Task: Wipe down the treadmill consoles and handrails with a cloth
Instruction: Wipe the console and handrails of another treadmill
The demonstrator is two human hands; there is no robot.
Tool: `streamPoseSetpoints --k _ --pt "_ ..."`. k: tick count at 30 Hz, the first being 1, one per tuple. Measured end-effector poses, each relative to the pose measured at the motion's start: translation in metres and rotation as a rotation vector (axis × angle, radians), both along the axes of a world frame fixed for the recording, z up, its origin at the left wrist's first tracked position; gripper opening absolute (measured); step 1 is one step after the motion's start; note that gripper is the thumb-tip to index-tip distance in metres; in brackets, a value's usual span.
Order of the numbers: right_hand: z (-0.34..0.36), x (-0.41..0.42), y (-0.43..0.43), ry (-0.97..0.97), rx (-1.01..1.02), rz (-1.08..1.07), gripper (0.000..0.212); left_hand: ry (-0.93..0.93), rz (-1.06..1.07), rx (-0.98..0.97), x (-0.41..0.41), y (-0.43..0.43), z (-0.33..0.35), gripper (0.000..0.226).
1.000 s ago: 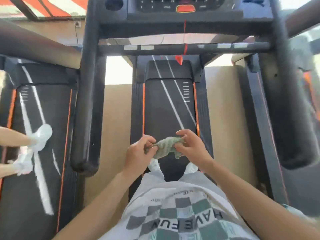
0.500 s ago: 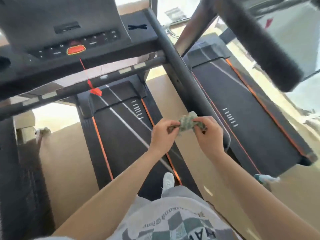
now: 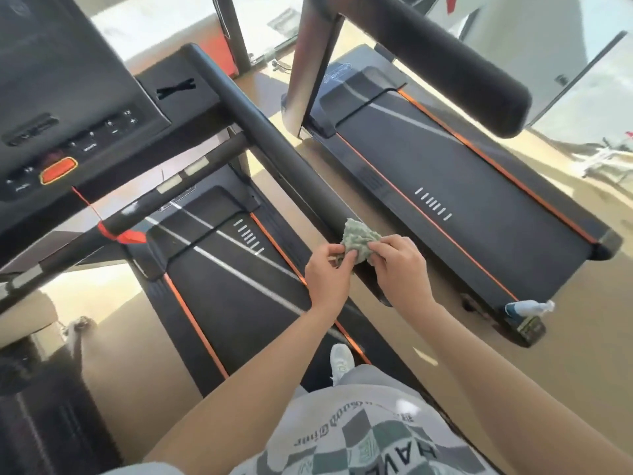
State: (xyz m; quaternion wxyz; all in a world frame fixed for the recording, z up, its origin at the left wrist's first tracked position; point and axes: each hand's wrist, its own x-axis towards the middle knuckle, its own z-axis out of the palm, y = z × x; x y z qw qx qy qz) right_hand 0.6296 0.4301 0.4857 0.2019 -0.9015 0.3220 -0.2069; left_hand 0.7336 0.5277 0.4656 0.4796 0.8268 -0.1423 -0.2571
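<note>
A crumpled grey-green cloth (image 3: 359,240) is bunched between both my hands. My left hand (image 3: 329,272) pinches its left side and my right hand (image 3: 400,265) pinches its right side. The cloth sits just over the lower part of the black right handrail (image 3: 274,145) of the treadmill I stand on. That treadmill's dark console (image 3: 68,108), with an orange-red stop button (image 3: 58,170), fills the upper left. A front crossbar (image 3: 137,214) with silver grip pads runs below the console. The handrail's end is hidden behind my hands.
A second treadmill's belt (image 3: 462,186) lies to the right, its padded handrail (image 3: 445,60) overhead at the top. A spray bottle (image 3: 527,308) lies by that treadmill's rear corner. A red safety cord clip (image 3: 126,236) hangs on the crossbar. Tan floor runs between the machines.
The view has swung from straight ahead toward the right. My hands, still holding the cloth, have moved from over the belt to the right handrail.
</note>
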Motion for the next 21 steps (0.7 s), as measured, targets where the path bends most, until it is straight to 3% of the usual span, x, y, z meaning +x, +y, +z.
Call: streamPoseSetpoints --k 6,11,17,21 --pt "-0.002 -0.054 0.014 0.006 0.088 -0.066 0.014 0.081 -0.095 0.053 -0.043 0.010 0.003 0.020" --pt "-0.006 -0.082 0.023 0.084 0.271 -0.216 0.018 0.054 -0.382 0.075 -0.052 0.015 0.014 0.014" --pt "0.018 -0.046 0.021 -0.176 0.323 -0.396 0.020 -0.326 -0.453 -0.106 -0.007 -0.001 0.033 0.012" --pt "0.016 -0.010 0.023 -0.143 0.253 -0.398 0.022 -0.493 -0.553 -0.065 0.022 -0.021 0.024 0.013"
